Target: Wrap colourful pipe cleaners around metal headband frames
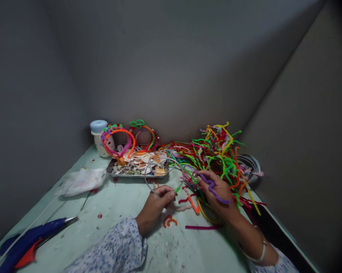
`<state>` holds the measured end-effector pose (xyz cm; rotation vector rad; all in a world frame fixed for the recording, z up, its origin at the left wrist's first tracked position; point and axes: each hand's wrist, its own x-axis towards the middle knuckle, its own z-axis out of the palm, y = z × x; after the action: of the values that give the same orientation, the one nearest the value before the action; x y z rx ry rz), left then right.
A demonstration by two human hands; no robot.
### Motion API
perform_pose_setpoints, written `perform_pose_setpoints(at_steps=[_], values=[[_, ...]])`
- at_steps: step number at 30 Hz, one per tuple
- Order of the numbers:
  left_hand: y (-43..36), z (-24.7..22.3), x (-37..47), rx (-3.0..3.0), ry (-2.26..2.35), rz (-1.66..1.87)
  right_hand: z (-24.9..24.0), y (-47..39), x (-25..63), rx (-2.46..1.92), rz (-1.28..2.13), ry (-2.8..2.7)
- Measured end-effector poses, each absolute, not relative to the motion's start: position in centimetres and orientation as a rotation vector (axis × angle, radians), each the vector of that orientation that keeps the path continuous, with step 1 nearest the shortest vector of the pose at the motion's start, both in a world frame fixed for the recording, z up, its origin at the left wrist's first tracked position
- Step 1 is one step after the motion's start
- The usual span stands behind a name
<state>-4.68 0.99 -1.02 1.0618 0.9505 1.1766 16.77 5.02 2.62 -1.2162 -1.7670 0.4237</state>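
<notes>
My left hand (161,201) is closed, its thumb and fingers pinching a thin grey wire hoop (145,176) above the table. A short bit of green pipe cleaner (177,189) shows at those fingertips. At the edge of the pipe cleaner pile, my right hand (216,191) is closed with its fingertips together. A wavy purple pipe cleaner (212,186) runs from these fingers across the back of the hand. Beneath and between the hands lie orange pipe cleaner pieces (170,221) and a straight magenta pipe cleaner (202,227).
A metal tray (136,175) of shells stands behind, with decorated headbands (133,138) over it. A lidded jar (99,138), plastic bag (84,182) and blue glue gun (34,237) with a cord are left. Tangled pipe cleaners (227,167) and a wire coil (254,167) sit right.
</notes>
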Motion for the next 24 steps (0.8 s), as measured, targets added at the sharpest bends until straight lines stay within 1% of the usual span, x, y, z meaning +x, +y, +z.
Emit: perform_pose_setpoints(at_steps=[4, 7, 11, 15, 21, 24], values=[[1.0, -1.2, -4.7, 1.053, 0.951, 1.176, 1.6, 5.2, 17.3, -1.066, 0.163, -1.951], [1.1, -1.4, -4.7, 1.052, 0.937, 1.178, 1.2, 4.9, 16.7, -0.989, 0.056, -2.051], [1.1, -1.4, -4.7, 1.068, 0.927, 1.177, 1.0, 4.4, 15.1, -1.069, -0.093, -2.134], [1.1, -1.5, -4.8, 1.069, 0.912, 1.167, 0.5, 4.4, 13.8, -1.154, -0.131, -2.142], [1.1, -1.6, -4.5, 0.956, 0.807, 1.177, -0.1, 4.6, 13.4, -1.163, -0.181, -2.041], [0.9, -1.3, -4.5, 0.966, 0.809, 1.127, -0.1, 4.5, 13.5, -1.197, -0.228, -2.019]])
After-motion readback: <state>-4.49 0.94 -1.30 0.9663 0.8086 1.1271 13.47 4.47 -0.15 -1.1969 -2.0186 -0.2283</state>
